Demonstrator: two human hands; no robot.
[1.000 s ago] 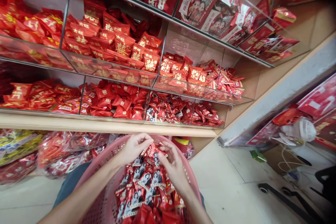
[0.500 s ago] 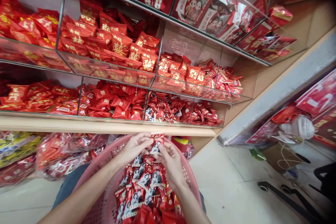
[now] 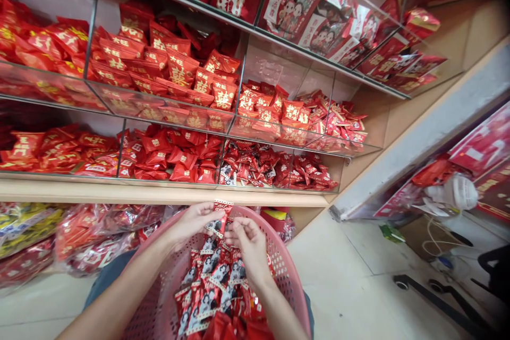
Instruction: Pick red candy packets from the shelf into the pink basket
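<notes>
My left hand (image 3: 198,221) pinches a small red candy packet (image 3: 223,207), which is printed with white lettering and a black-and-white picture. The packet is tilted above the far side of a pink perforated plastic basket (image 3: 292,271). Just right of it is my right hand (image 3: 249,244), its fingers loosely curled and slightly apart, with nothing visible between them. Below both hands, similar picture packets (image 3: 219,273) lie overlapping in rows inside the basket. Plain red packets (image 3: 221,326) sit nearer to me, partly cut off by the frame.
Shelves with glass dividers (image 3: 235,90) hold many red packets in front of me. A wooden shelf edge (image 3: 119,191) runs just beyond the basket. Bagged goods (image 3: 91,228) lie below at left. On the right are a white fan (image 3: 456,191) and a black chair base (image 3: 438,297).
The packet has moved left and tilted, still in my left hand. My right hand has come off it and now sits just to its right, fingers curled.
</notes>
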